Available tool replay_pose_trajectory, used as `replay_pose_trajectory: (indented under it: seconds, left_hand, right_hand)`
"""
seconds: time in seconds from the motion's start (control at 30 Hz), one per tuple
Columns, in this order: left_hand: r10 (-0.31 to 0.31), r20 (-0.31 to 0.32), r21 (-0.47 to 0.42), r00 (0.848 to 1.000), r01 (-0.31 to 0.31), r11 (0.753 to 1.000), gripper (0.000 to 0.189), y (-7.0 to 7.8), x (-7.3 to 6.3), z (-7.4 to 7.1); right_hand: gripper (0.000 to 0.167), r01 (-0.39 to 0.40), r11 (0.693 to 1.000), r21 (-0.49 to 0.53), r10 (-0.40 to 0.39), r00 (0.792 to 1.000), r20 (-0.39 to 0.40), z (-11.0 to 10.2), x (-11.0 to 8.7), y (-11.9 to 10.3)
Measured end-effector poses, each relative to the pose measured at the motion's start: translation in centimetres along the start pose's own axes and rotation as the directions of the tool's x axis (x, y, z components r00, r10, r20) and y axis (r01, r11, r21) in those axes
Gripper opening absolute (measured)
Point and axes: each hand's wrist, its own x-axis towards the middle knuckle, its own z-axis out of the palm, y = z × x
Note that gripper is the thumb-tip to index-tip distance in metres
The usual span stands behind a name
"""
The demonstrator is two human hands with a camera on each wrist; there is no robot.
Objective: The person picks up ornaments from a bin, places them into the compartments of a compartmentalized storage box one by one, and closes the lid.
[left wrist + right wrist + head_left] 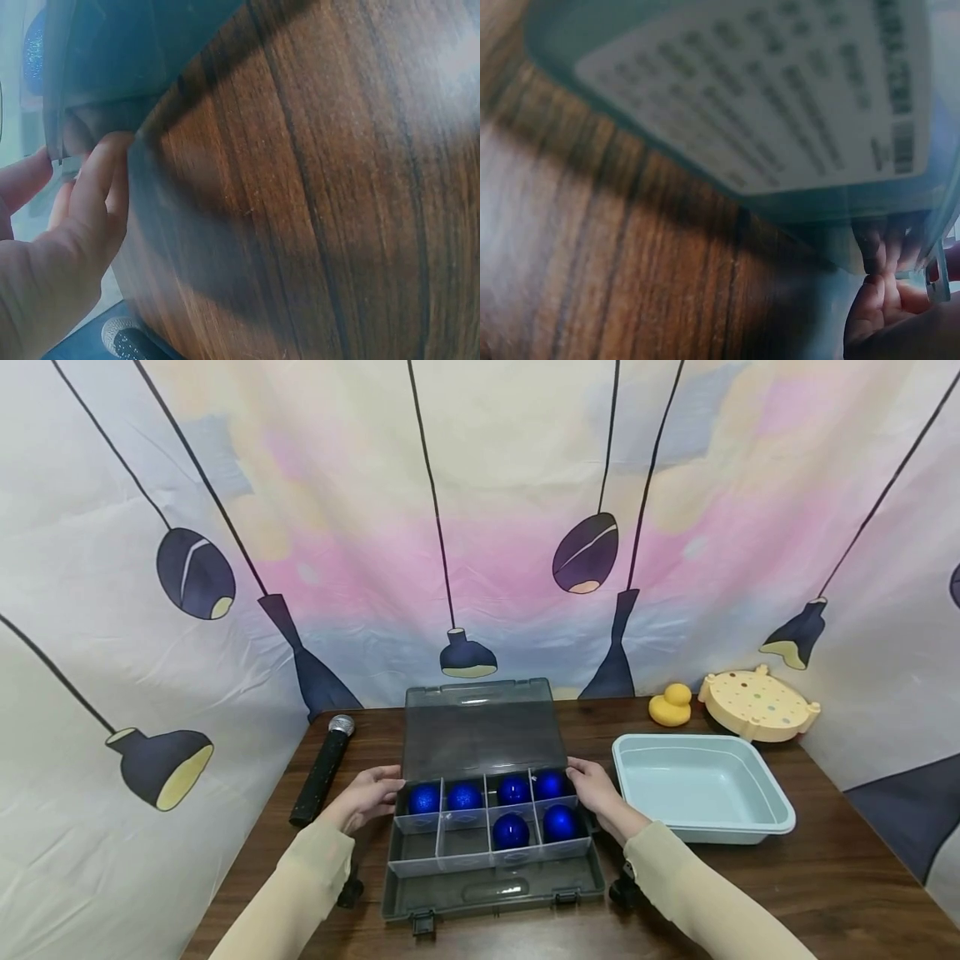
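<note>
A smoky clear compartment box (pixel 465 867) is at the centre of the head view, its lid (pixel 483 731) swung back against the far side. Shiny blue balls (pixel 511 832) fill the back row of compartments and the two right compartments of the front row. My left hand (pixel 369 795) grips the box's left side near the hinge, thumb above and fingers beneath in the left wrist view. On the opposite side, my right hand (pixel 595 787) holds the edge. A white printed label (pixel 780 90) shows on the box's surface over the table in the right wrist view.
A black microphone (pixel 321 777) lies to the left. On the right stands a pale blue basin (pixel 776 810), with a yellow rubber duck (pixel 671 706) and a round cream spotted object (pixel 757 702) behind it. The wooden table (pixel 832 877) meets a patterned curtain (pixel 510 568) at the back.
</note>
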Motion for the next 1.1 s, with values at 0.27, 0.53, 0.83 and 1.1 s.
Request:
replay_pose_trajectory:
  seconds: [0.27,0.53,0.83,1.1]
  left_hand:
    - [0.11,-0.057,-0.022,0.992,-0.111,0.994,0.043,-0.3,0.1,0.4]
    - [0.211,-0.114,0.026,0.971,-0.209,0.977,0.038,-0.2,0.2,0.8]
    - [0.214,-0.134,0.069,0.968,-0.206,0.976,0.037,0.1,0.1,1.0]
    - [0.167,-0.137,0.016,0.976,-0.167,0.986,0.041,0.3,0.0,1.2]
  right_hand:
    - [0.043,0.073,0.997,-0.026,-0.074,0.996,-0.051,0.2,0.2,-0.2]
    - [0.043,0.105,0.993,-0.049,-0.109,0.989,-0.1,0.3,-0.1,-0.5]
    - [0.042,0.113,0.992,-0.059,-0.12,0.984,-0.134,0.3,-0.5,-0.5]
    - [0.041,0.141,0.99,-0.005,-0.14,0.98,-0.14,0.4,-0.8,-0.6]
